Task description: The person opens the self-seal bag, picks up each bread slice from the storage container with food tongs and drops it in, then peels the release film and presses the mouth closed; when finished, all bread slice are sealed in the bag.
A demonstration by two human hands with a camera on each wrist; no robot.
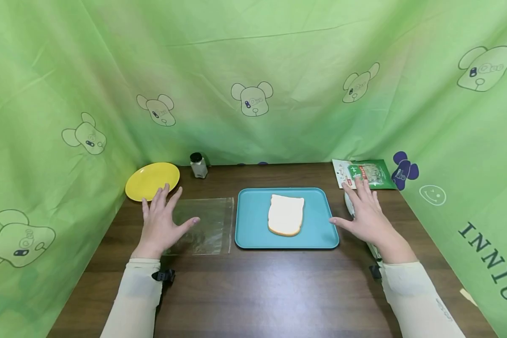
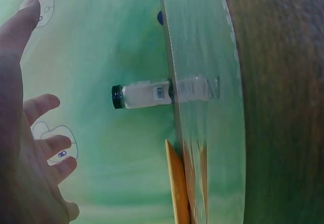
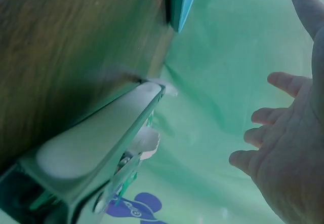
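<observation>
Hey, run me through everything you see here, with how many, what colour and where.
Table: one, dark brown, across the foreground
Tray: one, blue, mid-table
Bread slice: one, white with brown crust, on the tray
Clear bag: one, transparent, left of the tray
Plate: one, yellow, far left corner
Jar: one, whitish with black lid, right of the plate
Packaging: one or two packs, green and white, far right
Long pack: one, white and green, right of the tray
Backdrop: green, printed, behind the table
Sleeves: two, off-white, on both arms
Wrist devices: two, black, one per wrist
Left hand: one, bare, raised near the bag
Right hand: one, bare, raised near the long pack
</observation>
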